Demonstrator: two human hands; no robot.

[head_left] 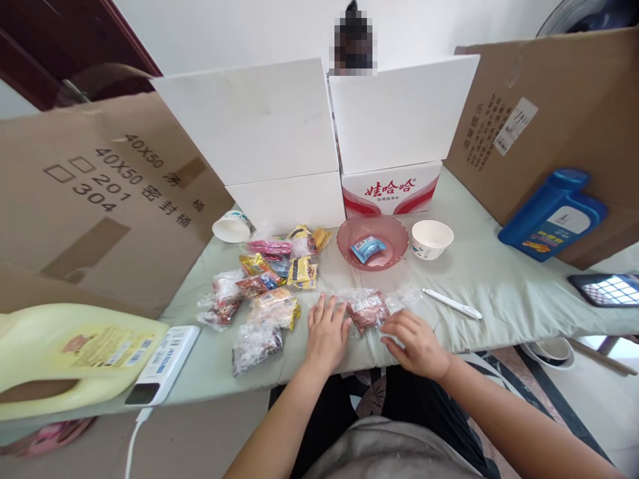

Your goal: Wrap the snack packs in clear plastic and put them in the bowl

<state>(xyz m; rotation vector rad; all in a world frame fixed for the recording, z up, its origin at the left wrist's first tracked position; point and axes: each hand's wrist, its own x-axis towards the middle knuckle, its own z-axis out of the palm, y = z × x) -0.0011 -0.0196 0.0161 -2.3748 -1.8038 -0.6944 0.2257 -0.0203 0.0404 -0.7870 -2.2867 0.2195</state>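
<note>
A snack in a see-through wrapper (368, 311), reddish-brown inside, lies at the table's front between my two hands. My left hand (327, 336) rests flat with its fingers stretched out, the fingertips beside the wrapper's left end. On the other side my right hand (417, 344) has its fingers apart, the tips at or just touching the wrapper's right edge. Neither hand grips anything. To the left is a loose pile of packaged snacks (269, 307) in yellow, pink and see-through wrappers. Behind my hands, a pink bowl (349, 259) holds a blue packet (368, 249).
Right of the bowl stands a paper cup (432, 239); another paper cup (232, 227) lies tipped. A white utility knife (452, 303), phone (606, 290), blue bottle (552, 216), yellow jug (74, 346) and power bank (164, 366) lie around. White boxes (284, 199) and cardboard (100, 199) border the table.
</note>
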